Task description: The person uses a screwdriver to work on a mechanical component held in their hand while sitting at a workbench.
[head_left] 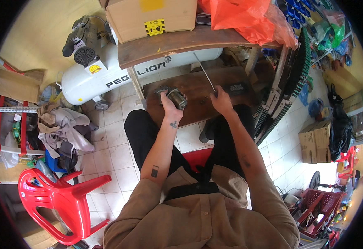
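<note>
In my left hand [172, 104] is a greasy metal part [179, 98] with a round, cylinder-like body and a darker flange, held over the low brown wooden shelf [198, 110]. My fingers wrap round its near side and hide some of it. My right hand [221, 101] is closed round a long thin metal rod [205, 71], which looks like a screwdriver shaft; the fist hides its handle. The rod slants up and to the left, its far end apart from the metal part. A dark flat object [236, 88] lies on the shelf beyond my right hand.
Above the shelf, a wooden tabletop [148, 56] carries a cardboard box [156, 20] and an orange plastic bag [243, 20]. A white air compressor tank [102, 74] stands behind. Black-and-green racks [287, 91] rise at right; a red plastic chair [57, 199] stands at left.
</note>
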The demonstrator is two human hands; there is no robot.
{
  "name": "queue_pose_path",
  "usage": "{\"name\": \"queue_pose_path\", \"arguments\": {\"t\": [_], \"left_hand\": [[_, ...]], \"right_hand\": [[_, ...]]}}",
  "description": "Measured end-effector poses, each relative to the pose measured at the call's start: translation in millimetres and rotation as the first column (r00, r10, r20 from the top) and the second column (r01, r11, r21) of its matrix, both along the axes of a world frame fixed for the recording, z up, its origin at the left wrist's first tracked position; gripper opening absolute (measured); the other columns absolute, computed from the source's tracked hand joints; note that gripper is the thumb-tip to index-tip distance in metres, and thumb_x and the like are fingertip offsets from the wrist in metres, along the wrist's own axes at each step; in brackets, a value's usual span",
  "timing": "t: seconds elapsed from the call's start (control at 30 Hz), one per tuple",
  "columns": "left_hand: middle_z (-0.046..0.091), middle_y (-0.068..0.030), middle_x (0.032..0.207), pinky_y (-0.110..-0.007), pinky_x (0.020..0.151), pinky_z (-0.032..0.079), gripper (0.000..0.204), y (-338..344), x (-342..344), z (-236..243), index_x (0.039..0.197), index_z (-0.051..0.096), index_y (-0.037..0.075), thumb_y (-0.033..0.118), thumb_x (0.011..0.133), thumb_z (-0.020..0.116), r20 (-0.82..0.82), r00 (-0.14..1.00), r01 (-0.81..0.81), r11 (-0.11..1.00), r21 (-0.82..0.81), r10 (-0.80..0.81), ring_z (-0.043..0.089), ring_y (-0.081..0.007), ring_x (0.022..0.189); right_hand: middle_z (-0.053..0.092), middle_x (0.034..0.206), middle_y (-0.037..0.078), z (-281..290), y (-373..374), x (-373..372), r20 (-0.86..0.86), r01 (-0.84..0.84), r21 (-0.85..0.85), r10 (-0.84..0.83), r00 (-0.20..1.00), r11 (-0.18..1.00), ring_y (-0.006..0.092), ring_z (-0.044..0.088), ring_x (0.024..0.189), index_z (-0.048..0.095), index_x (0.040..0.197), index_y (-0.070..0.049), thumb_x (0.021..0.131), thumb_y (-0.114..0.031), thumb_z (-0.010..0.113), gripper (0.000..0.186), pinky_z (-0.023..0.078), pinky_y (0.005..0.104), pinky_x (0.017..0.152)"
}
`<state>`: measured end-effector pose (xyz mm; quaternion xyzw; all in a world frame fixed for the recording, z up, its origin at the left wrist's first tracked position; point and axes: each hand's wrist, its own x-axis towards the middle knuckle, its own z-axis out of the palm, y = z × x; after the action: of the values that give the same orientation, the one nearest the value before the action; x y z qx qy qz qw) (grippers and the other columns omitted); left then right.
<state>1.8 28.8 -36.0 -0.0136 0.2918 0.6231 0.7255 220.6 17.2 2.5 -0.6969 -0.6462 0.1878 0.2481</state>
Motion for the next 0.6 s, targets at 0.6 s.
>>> {"name": "queue_pose_path", "arguments": {"t": [0.6], "left_hand": [[0.06,-0.0086,0.111,-0.034,0.085,0.053,0.049,-17,16,19,0.131,0.045,0.01,0.008,0.087,0.067,-0.55,0.835,0.119,0.98,0.158,-0.013,0.063,-0.0207,0.097]], "right_hand": [[0.058,0.083,0.005,-14,-66,3,-0.913,0.069,-0.237,-0.246,0.327,0.969,0.0129,0.056,0.062,0.051,0.13,0.001,0.098,-0.013,0.058,0.035,0.049,0.03,0.054]]}}
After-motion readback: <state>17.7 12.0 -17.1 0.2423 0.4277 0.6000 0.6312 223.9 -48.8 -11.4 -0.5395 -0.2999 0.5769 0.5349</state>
